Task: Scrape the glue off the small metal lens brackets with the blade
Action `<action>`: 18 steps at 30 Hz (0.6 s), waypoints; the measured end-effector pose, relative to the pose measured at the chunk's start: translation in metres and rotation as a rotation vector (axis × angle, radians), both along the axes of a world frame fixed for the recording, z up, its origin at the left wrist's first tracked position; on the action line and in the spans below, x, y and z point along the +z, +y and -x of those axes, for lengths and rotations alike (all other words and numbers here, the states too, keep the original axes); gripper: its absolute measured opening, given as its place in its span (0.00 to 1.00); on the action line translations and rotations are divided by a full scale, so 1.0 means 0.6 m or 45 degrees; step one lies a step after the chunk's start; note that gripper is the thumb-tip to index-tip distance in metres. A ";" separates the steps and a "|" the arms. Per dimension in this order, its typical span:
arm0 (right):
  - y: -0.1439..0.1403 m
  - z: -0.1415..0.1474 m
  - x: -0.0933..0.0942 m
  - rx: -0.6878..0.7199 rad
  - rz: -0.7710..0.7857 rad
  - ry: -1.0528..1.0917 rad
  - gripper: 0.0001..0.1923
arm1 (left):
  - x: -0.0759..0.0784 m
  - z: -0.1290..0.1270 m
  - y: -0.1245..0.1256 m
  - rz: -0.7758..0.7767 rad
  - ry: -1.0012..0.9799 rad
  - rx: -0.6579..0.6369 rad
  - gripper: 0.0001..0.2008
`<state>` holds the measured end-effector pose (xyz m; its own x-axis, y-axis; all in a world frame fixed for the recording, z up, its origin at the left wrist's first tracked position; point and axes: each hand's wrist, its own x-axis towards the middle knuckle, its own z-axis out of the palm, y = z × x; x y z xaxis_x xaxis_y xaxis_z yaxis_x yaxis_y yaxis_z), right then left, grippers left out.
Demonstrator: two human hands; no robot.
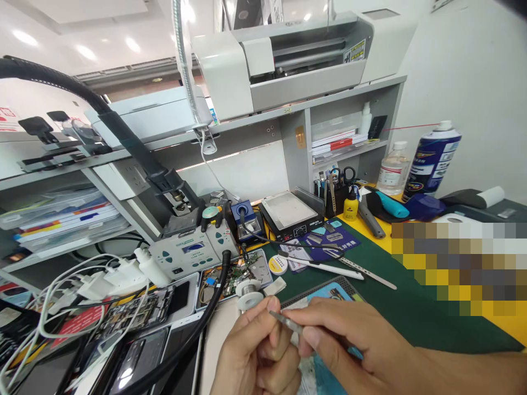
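Observation:
My left hand (257, 348) is closed at the bottom centre, its thumb and curled fingers pressed together. Whatever it may hold is hidden by the fingers. Close beside it, my right hand (354, 343) pinches a short, flat grey metal blade-like tool (288, 322) between thumb and fingers. The tool's narrow tip points left and reaches my left thumb and fingertip; I cannot tell if it touches them. Beneath the hands lies a blue work mat (325, 376), partly covered by them. Just behind my left hand stands a spool of solder wire (249, 296).
Behind are a hot-air station (193, 249), a soldering iron stand (247, 219) and a heating plate (292, 211). A white-handled tool (335, 270) and tweezers (370, 276) lie on the green mat (432, 323). A black hose (214, 312) crosses left, near phones and circuit boards. The right edge is pixelated.

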<state>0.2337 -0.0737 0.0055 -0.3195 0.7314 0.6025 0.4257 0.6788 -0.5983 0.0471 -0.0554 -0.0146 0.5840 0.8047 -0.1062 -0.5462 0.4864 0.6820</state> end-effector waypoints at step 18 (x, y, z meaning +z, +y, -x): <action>-0.003 -0.001 -0.008 -0.008 -0.087 -0.067 0.16 | -0.002 -0.003 -0.002 0.004 -0.092 -0.030 0.22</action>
<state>0.2340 -0.0753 0.0009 -0.3474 0.6911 0.6338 0.4601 0.7145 -0.5270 0.0487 -0.0569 -0.0156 0.6091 0.7904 -0.0658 -0.5824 0.5020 0.6394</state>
